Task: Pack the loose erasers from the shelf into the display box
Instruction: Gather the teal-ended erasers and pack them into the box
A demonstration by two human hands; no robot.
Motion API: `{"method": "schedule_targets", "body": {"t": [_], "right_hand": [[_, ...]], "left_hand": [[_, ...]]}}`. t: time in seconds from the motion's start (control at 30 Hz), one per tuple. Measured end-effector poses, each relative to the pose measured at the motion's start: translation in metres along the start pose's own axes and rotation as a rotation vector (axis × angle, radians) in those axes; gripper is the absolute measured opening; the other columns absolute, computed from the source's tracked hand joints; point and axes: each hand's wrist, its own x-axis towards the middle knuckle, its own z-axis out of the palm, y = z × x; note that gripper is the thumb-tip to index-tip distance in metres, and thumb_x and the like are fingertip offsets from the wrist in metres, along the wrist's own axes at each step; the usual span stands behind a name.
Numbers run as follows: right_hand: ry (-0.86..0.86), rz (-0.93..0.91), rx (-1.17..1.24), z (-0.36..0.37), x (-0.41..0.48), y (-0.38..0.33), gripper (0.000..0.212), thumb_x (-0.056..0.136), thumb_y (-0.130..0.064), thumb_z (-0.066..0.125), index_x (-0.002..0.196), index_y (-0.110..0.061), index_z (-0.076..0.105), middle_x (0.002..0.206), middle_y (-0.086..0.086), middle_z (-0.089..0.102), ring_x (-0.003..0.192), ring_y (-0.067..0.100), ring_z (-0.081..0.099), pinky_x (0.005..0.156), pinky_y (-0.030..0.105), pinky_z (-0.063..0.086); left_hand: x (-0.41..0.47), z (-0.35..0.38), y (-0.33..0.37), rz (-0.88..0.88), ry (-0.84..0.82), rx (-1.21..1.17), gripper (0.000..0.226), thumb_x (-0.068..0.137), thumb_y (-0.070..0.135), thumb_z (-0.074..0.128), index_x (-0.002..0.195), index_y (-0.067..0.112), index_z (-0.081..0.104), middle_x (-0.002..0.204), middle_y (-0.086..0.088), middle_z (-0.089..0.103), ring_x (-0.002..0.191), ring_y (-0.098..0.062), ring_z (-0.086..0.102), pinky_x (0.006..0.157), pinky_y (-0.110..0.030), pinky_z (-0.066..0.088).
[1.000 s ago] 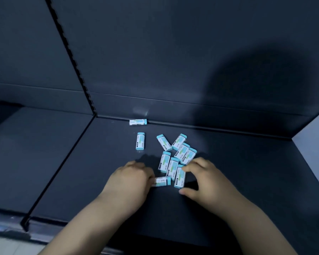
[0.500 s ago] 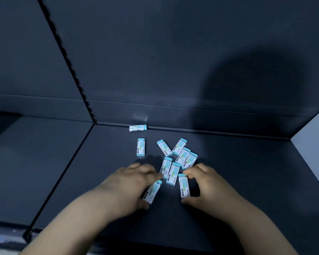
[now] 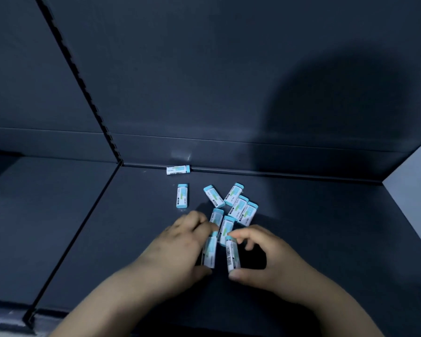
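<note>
White erasers [image 3: 238, 205], teal caps, scattered flat on dark shelf [image 3: 326, 227]; stray eraser [image 3: 178, 170] against back wall; nearest two pinched lengthwise, left hand [image 3: 180, 242], right hand [image 3: 272, 254].

The small white and blue erasers [image 3: 182, 195] have tiny print and barcode stripes, but I cannot read any.

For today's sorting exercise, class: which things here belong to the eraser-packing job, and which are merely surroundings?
Job: left hand, holding left eraser; right hand, pinching right eraser; loose erasers; shelf. Display box not in view.
Surroundings: slotted upright; back panel; side wall.
</note>
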Motion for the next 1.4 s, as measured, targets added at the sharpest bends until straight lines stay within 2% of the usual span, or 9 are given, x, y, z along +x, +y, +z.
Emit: {"method": "schedule_targets", "body": {"t": [0.33, 0.47, 0.57, 0.67, 0.8, 0.9, 1.03, 1.3, 1.4], "right_hand": [[0.068, -0.065, -0.145, 0.023, 0.016, -0.023, 0.052, 0.054, -0.061, 0.064, 0.101, -0.055, 0.042, 0.102, -0.032, 0.044, 0.104, -0.008, 0.042, 0.087, 0.006, 0.031], [0.076, -0.076, -0.272, 0.051, 0.029, -0.046, 0.069, 0.062, -0.063, 0.058, 0.125, -0.050, 0.034, 0.119, -0.031, 0.038, 0.112, -0.008, 0.036, 0.102, 0.020, 0.032], [0.155, -0.045, -0.191, 0.087, 0.045, -0.073, 0.058, 0.058, -0.062, 0.058, 0.112, -0.052, 0.039, 0.112, -0.028, 0.046, 0.108, -0.005, 0.043, 0.098, 0.025, 0.038], [0.175, 0.006, -0.071, 0.132, 0.071, -0.098, 0.057, 0.058, -0.054, 0.066, 0.108, -0.050, 0.039, 0.113, -0.028, 0.053, 0.113, -0.004, 0.046, 0.100, 0.027, 0.035], [0.190, 0.089, -0.370, 0.162, 0.093, -0.115, 0.060, 0.068, -0.050, 0.065, 0.120, -0.045, 0.035, 0.127, -0.022, 0.036, 0.124, 0.000, 0.027, 0.094, 0.020, 0.018], [0.199, 0.192, -0.517, 0.165, 0.091, -0.124, 0.065, 0.069, -0.051, 0.064, 0.125, -0.040, 0.033, 0.131, -0.018, 0.029, 0.125, 0.006, 0.020, 0.089, 0.023, 0.016], [0.103, 0.222, -0.569, 0.169, 0.095, -0.134, 0.084, 0.069, -0.058, 0.064, 0.139, -0.034, 0.024, 0.134, -0.013, 0.028, 0.124, 0.010, 0.023, 0.099, 0.024, 0.020], [0.129, 0.008, -0.488, 0.163, 0.105, -0.157, 0.065, 0.073, -0.047, 0.065, 0.131, -0.036, 0.038, 0.119, -0.017, 0.035, 0.112, 0.003, 0.030, 0.097, 0.018, 0.022], [0.162, -0.061, -0.440, 0.173, 0.117, -0.170, 0.064, 0.072, -0.046, 0.066, 0.130, -0.037, 0.040, 0.115, -0.022, 0.033, 0.108, -0.001, 0.030, 0.097, 0.017, 0.021]], "left_hand": [[-0.023, -0.002, -0.020, 0.017, 0.107, -0.008, 0.068, 0.074, 0.054, 0.057, 0.136, 0.040, 0.032, 0.133, 0.020, 0.035, 0.123, -0.003, 0.032, 0.102, -0.020, 0.027], [-0.044, -0.009, -0.056, 0.000, 0.112, 0.023, 0.072, 0.070, 0.057, 0.054, 0.136, 0.037, 0.036, 0.134, 0.018, 0.039, 0.124, -0.007, 0.037, 0.100, -0.024, 0.029], [-0.065, -0.023, -0.096, -0.010, 0.118, 0.117, 0.070, 0.064, 0.058, 0.061, 0.129, 0.035, 0.046, 0.122, 0.018, 0.050, 0.113, -0.008, 0.050, 0.091, -0.027, 0.040], [-0.087, -0.034, -0.142, 0.010, 0.076, 0.102, 0.070, 0.075, 0.056, 0.059, 0.137, 0.037, 0.034, 0.134, 0.019, 0.038, 0.126, -0.007, 0.035, 0.101, -0.024, 0.029], [-0.093, -0.038, -0.186, 0.048, -0.003, 0.105, 0.076, 0.076, 0.059, 0.058, 0.141, 0.036, 0.027, 0.137, 0.015, 0.030, 0.128, -0.008, 0.026, 0.105, -0.023, 0.024], [-0.090, -0.039, -0.194, 0.075, -0.077, 0.063, 0.080, 0.077, 0.059, 0.059, 0.143, 0.031, 0.026, 0.138, 0.011, 0.029, 0.128, -0.012, 0.025, 0.108, -0.028, 0.023], [-0.086, -0.038, -0.193, 0.081, -0.112, 0.055, 0.082, 0.078, 0.057, 0.060, 0.144, 0.027, 0.025, 0.137, 0.006, 0.029, 0.128, -0.015, 0.024, 0.108, -0.030, 0.023], [-0.097, -0.053, -0.193, 0.007, 0.083, 0.003, 0.068, 0.077, 0.043, 0.064, 0.136, 0.045, 0.031, 0.125, 0.012, 0.031, 0.119, -0.010, 0.030, 0.099, -0.023, 0.025], [-0.113, -0.068, -0.206, 0.001, 0.212, 0.048, 0.067, 0.067, 0.045, 0.070, 0.129, 0.040, 0.044, 0.114, 0.012, 0.046, 0.105, -0.013, 0.046, 0.088, -0.029, 0.039]]}}
